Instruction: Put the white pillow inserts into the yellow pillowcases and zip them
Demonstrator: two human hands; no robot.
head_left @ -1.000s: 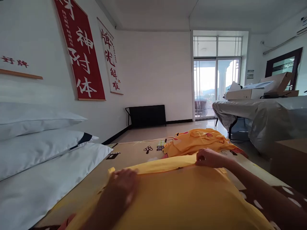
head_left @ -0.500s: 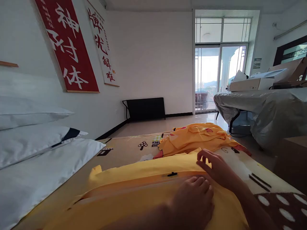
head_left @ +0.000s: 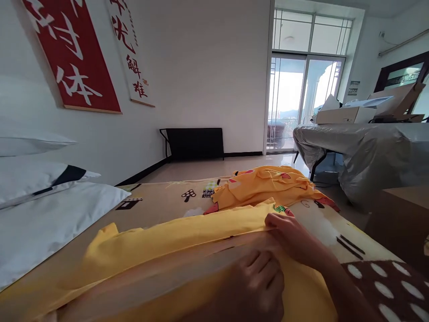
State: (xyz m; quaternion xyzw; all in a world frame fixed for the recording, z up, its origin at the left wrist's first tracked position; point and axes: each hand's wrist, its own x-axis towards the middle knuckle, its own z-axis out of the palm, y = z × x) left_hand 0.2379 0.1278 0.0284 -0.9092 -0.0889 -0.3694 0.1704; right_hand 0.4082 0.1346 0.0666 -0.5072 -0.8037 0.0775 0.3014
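A yellow pillowcase [head_left: 187,228] lies spread over the bed in front of me, with a long gap between its far strip and the nearer layer. A green and red print shows at its far right corner. My right hand [head_left: 290,230] is closed on the far edge near that corner, fingertips pinching the cloth. Nearer to me, my left hand [head_left: 258,279] is curled into a fist over the near layer and grips the cloth there; its fingertips are hidden. Just beyond lies a crumpled orange cloth [head_left: 264,185] with red prints.
White pillows [head_left: 60,210] are stacked at the left. The patterned bed sheet [head_left: 161,199] reaches to the far edge. At the right stand a plastic-covered table [head_left: 362,138] with a cardboard box [head_left: 338,115] on it, and a brown box [head_left: 398,219]. A black folded panel [head_left: 196,143] leans on the wall.
My right hand has gone from loosely spread fingers to a pinch on the pillowcase's far edge. The gap in the cloth looks wider, and the view has tilted down and shifted right.
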